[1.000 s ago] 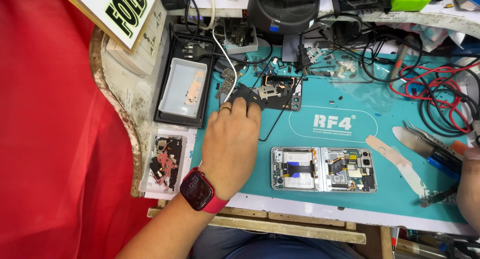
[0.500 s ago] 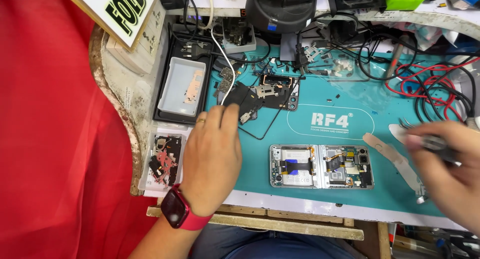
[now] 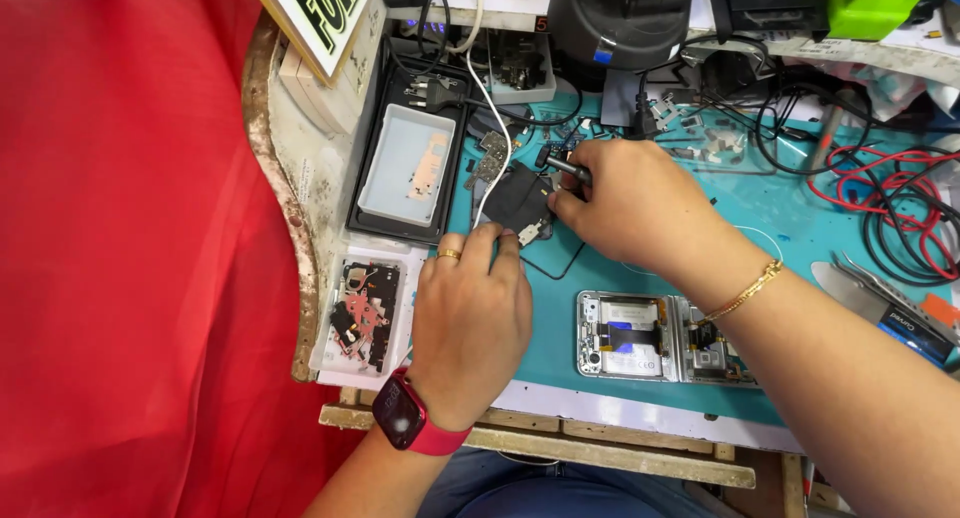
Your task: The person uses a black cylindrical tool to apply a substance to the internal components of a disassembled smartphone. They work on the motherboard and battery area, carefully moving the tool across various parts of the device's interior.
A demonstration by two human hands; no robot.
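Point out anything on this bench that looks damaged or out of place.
The opened phone lies with its insides bare near the mat's front edge. Loose small parts scatter across the teal mat. Both hands, left and right, work the dark part.

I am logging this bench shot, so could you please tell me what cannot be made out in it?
Head view:
- Tool tip: the right hand covers all but the tool end.
- Black part: partly under both hands; its kind is unclear.
- Left hand fingertips: whether they press the part or the mat cannot be told.
- Open phone: its right half lies under the right forearm.
- Small tray parts: too small to identify.
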